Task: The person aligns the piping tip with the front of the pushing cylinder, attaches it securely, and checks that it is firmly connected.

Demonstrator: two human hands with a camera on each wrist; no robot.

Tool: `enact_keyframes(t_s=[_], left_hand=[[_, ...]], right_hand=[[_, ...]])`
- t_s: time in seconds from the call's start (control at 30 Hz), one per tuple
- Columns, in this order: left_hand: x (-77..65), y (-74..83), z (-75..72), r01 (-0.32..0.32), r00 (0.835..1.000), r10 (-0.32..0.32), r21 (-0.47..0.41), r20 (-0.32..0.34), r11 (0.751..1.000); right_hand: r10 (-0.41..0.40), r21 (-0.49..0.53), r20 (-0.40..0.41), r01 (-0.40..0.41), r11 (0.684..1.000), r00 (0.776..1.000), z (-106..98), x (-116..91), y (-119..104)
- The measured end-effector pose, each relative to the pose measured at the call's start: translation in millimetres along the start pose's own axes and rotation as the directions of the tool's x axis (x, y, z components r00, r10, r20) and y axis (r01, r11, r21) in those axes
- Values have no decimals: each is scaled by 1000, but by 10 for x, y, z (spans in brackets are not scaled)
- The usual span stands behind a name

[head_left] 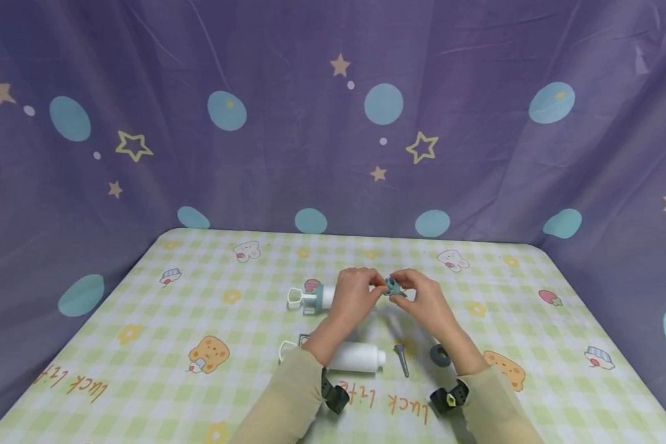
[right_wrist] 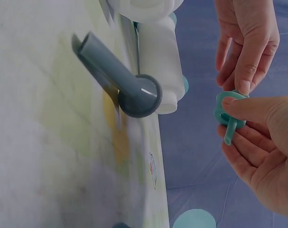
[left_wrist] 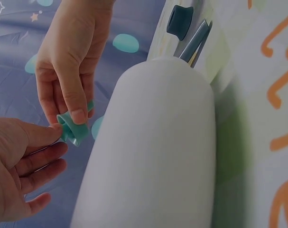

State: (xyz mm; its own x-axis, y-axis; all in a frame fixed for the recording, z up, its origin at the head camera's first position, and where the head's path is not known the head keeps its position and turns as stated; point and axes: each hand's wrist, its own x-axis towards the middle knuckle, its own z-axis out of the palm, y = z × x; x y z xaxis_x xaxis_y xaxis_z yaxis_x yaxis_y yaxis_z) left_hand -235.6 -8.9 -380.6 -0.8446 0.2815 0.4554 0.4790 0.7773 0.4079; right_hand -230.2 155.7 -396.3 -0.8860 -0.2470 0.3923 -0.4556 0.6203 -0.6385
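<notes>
Both hands meet in front of the person over the table. Between them is a small teal plastic part [head_left: 393,286] with a round cup or ring and, in the right wrist view, a short stem [right_wrist: 231,130]. My left hand [head_left: 356,295] pinches one edge of it between thumb and forefinger; the other fingers are spread in the left wrist view. Thumb and fingers of my right hand [head_left: 428,303] pinch the opposite side. The fingertips cover some of the part, so I cannot tell whether it is one piece or two.
A white bottle with a teal collar [head_left: 320,298] lies behind the left hand. Another white bottle [head_left: 357,357] lies nearer, partly behind the left forearm. To its right are a grey stemmed piece [head_left: 402,361] and a dark grey ring-shaped piece [head_left: 439,356] on the checked tablecloth [head_left: 161,345].
</notes>
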Motion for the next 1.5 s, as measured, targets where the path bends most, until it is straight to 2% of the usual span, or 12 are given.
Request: enact_keyframes(t_s=[0.6, 0.9, 1.27, 1.5], left_hand=[[-13, 50, 10, 21, 999, -23, 34, 43, 999], [-20, 41, 5, 32, 998, -32, 6, 47, 999], [-31, -114, -40, 29, 1000, -29, 19, -10, 999], [-73, -246, -56, 75, 997, -75, 18, 3, 997]], right_hand=[[-22, 28, -14, 23, 999, 1000, 44, 9, -19], [-30, 15, -25, 30, 999, 999, 63, 14, -31], [-1, 14, -19, 1, 1000, 1000, 69, 21, 11], [5, 19, 7, -5, 1000, 1000, 61, 23, 5]])
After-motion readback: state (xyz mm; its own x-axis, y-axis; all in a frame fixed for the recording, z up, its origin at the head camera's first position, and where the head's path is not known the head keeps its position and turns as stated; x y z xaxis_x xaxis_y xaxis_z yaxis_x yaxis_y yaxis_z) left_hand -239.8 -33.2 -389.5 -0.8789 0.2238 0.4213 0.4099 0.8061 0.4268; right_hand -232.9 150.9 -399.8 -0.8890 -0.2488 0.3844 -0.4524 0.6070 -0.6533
